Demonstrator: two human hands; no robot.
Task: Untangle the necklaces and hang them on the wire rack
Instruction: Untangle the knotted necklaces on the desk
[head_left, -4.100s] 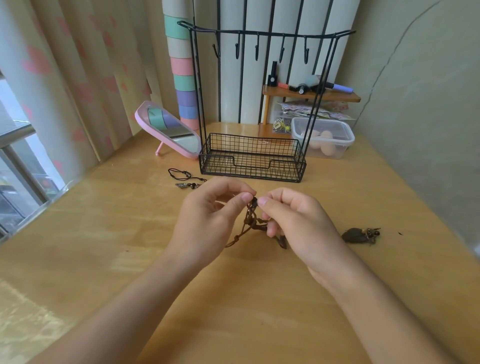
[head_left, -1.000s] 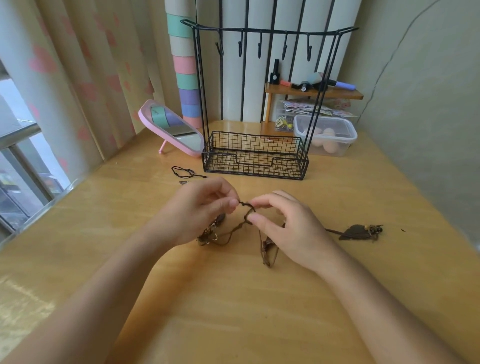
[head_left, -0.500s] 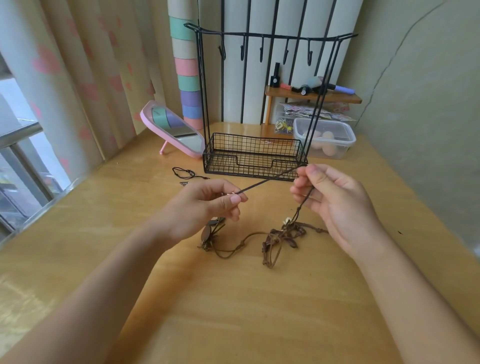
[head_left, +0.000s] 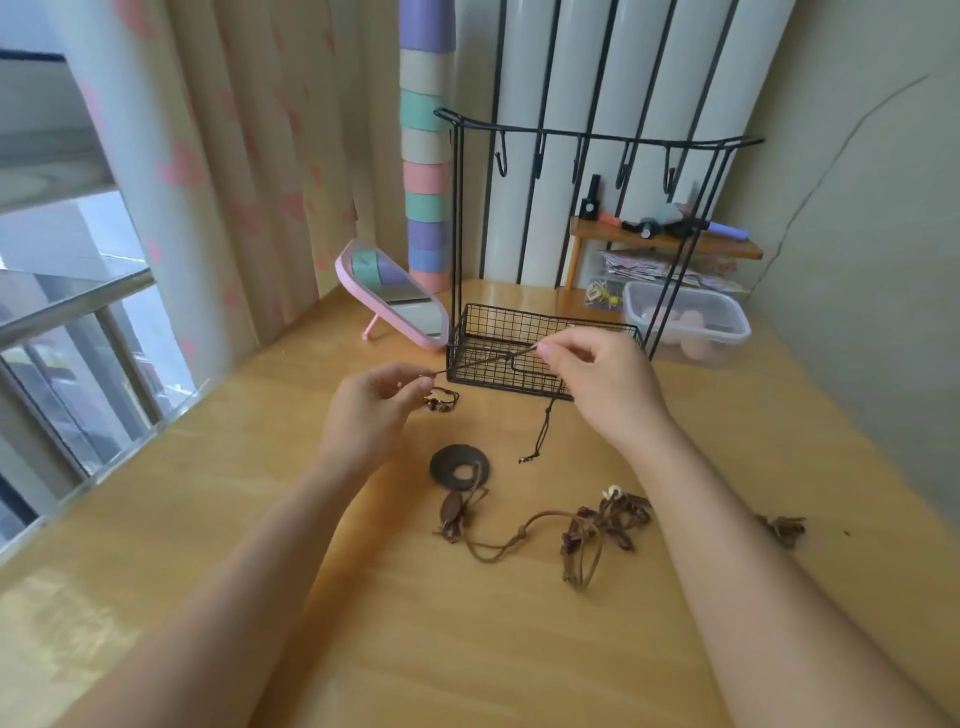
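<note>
I see the brown necklace cord (head_left: 485, 364) stretched taut between both grips. The left hand (head_left: 371, 415) pinches its lower end and the right hand (head_left: 605, 384) its higher end, so it slants up to the right in front of the wire rack (head_left: 519, 325). Its tail hangs below the right hand. The tangled necklaces (head_left: 597, 525) lie on the wooden table (head_left: 363, 623), with a heart-print curtain (head_left: 208, 182) to the left.

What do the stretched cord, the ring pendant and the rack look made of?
Cord: thin, dark brown, matte; probably leather or waxed string.
Ring pendant: flat, dark, matte; maybe wood or leather.
Rack: thin black wire grid and hooks; likely painted metal.
</note>
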